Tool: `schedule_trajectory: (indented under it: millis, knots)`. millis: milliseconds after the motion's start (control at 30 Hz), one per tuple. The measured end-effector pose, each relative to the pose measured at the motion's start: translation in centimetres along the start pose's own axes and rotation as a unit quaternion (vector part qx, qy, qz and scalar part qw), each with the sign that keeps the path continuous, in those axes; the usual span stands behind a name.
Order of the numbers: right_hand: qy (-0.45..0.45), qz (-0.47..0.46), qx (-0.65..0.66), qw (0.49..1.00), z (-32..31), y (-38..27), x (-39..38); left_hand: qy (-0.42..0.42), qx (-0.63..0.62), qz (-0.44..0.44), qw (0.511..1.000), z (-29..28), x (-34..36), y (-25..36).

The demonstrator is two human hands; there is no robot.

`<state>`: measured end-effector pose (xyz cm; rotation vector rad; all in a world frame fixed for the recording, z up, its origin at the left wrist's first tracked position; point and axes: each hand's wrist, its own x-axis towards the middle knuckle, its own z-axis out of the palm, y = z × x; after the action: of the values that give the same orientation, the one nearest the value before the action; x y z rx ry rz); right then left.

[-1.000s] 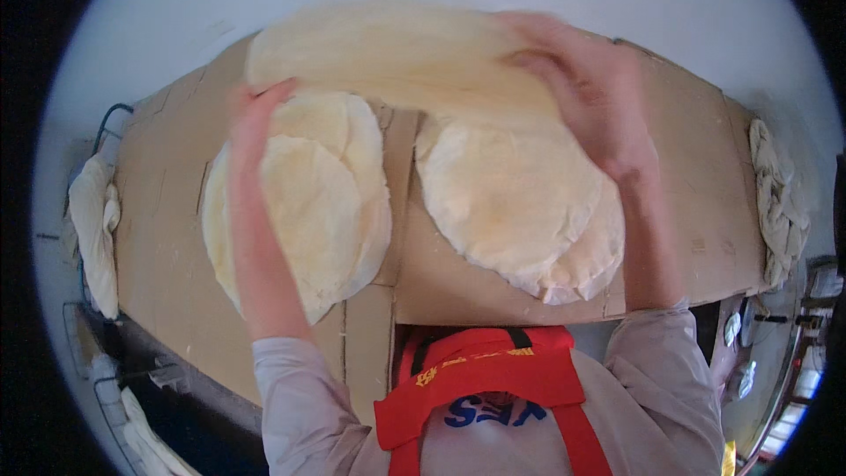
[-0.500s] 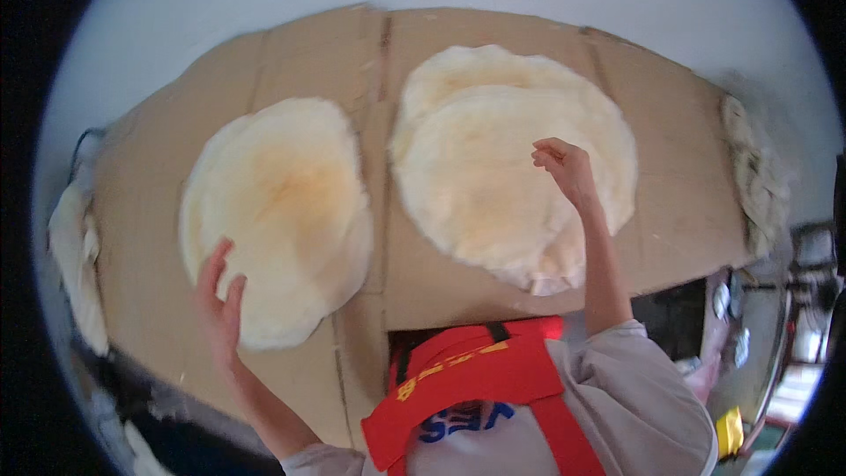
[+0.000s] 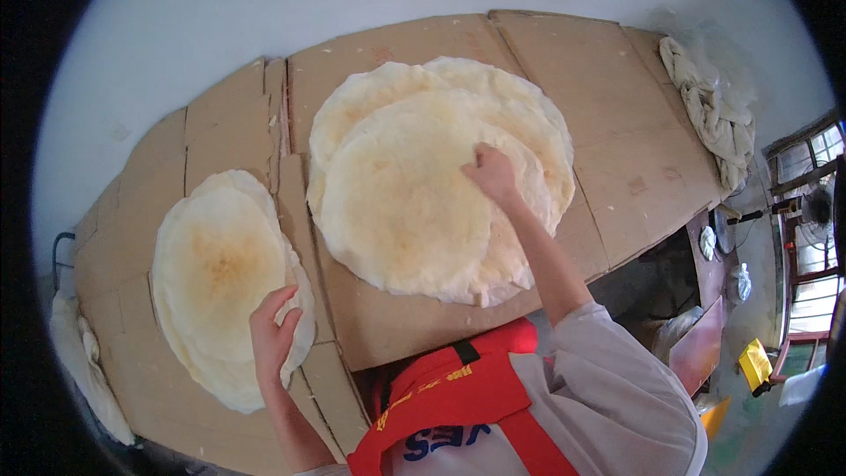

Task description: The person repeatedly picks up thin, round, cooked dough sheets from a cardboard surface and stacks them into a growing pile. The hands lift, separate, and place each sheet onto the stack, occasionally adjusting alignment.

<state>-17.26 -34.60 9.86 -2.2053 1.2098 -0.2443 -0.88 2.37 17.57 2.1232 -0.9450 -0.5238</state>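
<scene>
Two piles of large, thin, round flatbreads, pale cream with browned patches, lie on the cardboard surface. My right hand (image 3: 492, 174) is over the larger pile (image 3: 401, 203), at the right edge of its uppermost flatbread. Its fingers are curled closed; whether they pinch the bread's edge is hidden. To the left lies the smaller pile (image 3: 216, 264), more browned at its centre. By its right edge is my left hand (image 3: 275, 335), thumb and fingers apart, holding nothing. I cannot tell if it touches the bread.
Flattened cardboard (image 3: 608, 141) covers the table up to the white wall. A crumpled cream cloth (image 3: 705, 106) lies at the far right, and another pale cloth (image 3: 84, 366) at the left edge. Beyond the right edge are a fan (image 3: 818, 207) and a yellow object (image 3: 755, 363).
The view has shifted, so both piles appear farther left. My left hand has moved from the left pile's near-left part to its right edge. My right hand stays closed over the larger pile.
</scene>
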Motion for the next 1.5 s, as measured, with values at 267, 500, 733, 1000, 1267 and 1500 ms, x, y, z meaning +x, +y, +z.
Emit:
schedule_trajectory:
  millis: [267,500,733,1000,1267,1500]
  knots:
    - [0.119,-0.181,0.078,0.973,-12.2,-11.8,-1.5,0.030,-0.079,-0.056,0.995,-1.0,-3.0,-1.5]
    - [0.120,-0.533,-0.132,0.827,-20.4,-22.5,-9.4,0.037,-0.382,-0.034,0.923,4.4,0.0,-0.9]
    - [-0.213,-0.469,-0.163,0.841,-1.7,-10.7,-14.1,-0.071,-0.727,-0.191,0.656,15.6,1.3,-4.2]
    - [-0.273,-0.302,-0.010,0.914,5.3,-0.9,-15.7,-0.024,-0.758,-0.267,0.595,15.3,-0.5,-4.7]
    - [-0.128,-0.293,0.082,0.944,9.8,-6.7,-17.3,-0.082,-0.655,-0.222,0.718,16.0,0.7,-6.1]
    - [-0.175,-0.170,0.149,0.958,11.4,-4.9,-16.7,-0.055,-0.591,-0.306,0.744,14.7,1.6,-6.0]
